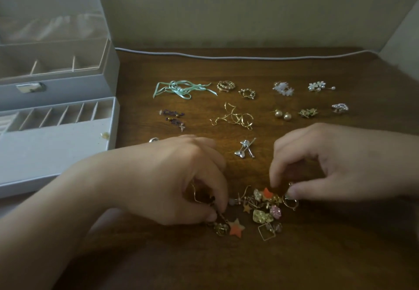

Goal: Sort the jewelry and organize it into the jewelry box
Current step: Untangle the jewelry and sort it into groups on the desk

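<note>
Pinching pieces from the jewelry pile (260, 210) between them, left hand (192, 176), right hand (317, 165).

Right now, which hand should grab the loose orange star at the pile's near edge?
Left. The left hand has fingertips beside the orange star; the right hand pinches a gold hoop across the pile.

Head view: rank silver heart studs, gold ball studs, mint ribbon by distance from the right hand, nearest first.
1. silver heart studs: just left of the right hand, between both hands.
2. gold ball studs: middle row, beyond the hand.
3. mint ribbon: far row, left end, near the jewelry box.
</note>
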Tool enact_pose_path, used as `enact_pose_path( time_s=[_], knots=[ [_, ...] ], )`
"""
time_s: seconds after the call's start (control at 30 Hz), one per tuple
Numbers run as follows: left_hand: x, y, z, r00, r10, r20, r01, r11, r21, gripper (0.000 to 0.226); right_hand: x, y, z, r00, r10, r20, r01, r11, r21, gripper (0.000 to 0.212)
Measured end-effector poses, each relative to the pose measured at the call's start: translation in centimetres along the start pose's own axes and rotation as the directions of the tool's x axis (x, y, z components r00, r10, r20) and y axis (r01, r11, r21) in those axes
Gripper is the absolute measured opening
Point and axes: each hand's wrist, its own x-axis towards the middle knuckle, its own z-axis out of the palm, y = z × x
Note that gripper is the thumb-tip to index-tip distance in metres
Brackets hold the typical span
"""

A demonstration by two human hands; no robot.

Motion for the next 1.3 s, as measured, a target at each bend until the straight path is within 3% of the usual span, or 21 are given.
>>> enact_pose_path(
  time_s=[0.07, 0.23, 0.43, 0.6, 0.7, 0.77, 0.83, 0.9, 1.1, 1.3],
  knots=[
    [-0.1, -0.4, 0.3, 0.998, -0.047, -0.04, 0.044, 0.997, -0.064, 0.022, 0.4, -0.3, 0.4, 0.999, 0.017, 0.035, -0.016, 0.999, -0.029, 0.02],
    [-0.2, -1.0, -0.3, 0.999, -0.011, -0.043, 0.012, 1.0, 0.023, 0.014, 0.8, -0.7, 0.9, 0.998, 0.024, 0.05, -0.02, 0.997, -0.077, 0.016],
    [-0.4, -2.1, -0.5, 0.993, -0.055, -0.105, 0.059, 0.998, 0.036, 0.015, 0.9, 0.4, 0.6, 0.999, 0.009, 0.031, -0.01, 1.0, 0.017, 0.011],
    [-0.4, -2.3, -0.4, 0.992, -0.063, -0.112, 0.068, 0.997, 0.042, 0.016, -0.1, 0.5, -0.8, 0.981, 0.008, -0.195, 0.029, 0.982, 0.185, 0.006],
    [-0.4, -2.4, -0.3, 0.991, -0.058, -0.121, 0.065, 0.996, 0.054, 0.016, -0.2, 2.3, -1.4, 0.909, 0.157, -0.385, -0.082, 0.975, 0.205, 0.003],
    [-0.4, -2.6, -0.2, 0.991, -0.048, -0.128, 0.057, 0.996, 0.065, 0.015, 0.1, 3.9, -1.4, 0.814, 0.288, -0.504, -0.233, 0.957, 0.171, 0.011],
    [-0.3, -2.7, -0.1, 0.99, -0.041, -0.132, 0.05, 0.996, 0.071, 0.014, 0.5, 4.7, -1.3, 0.718, 0.422, -0.553, -0.357, 0.906, 0.228, 0.011],
    [-0.3, -2.8, 0.0, 0.991, -0.039, -0.132, 0.05, 0.996, 0.077, 0.014, 0.7, 5.1, -1.2, 0.685, 0.498, -0.532, -0.411, 0.867, 0.282, 0.007],
    [-0.3, -2.8, 0.0, 0.991, -0.042, -0.127, 0.052, 0.995, 0.082, 0.015, 0.9, 5.0, -0.9, 0.803, 0.498, -0.329, -0.427, 0.864, 0.266, 0.01],
    [-0.3, -3.0, 0.1, 0.992, -0.04, -0.119, 0.049, 0.996, 0.073, 0.016, 0.2, 5.9, -1.5, 0.773, 0.469, -0.428, -0.391, 0.883, 0.26, 0.024]
  ],
)
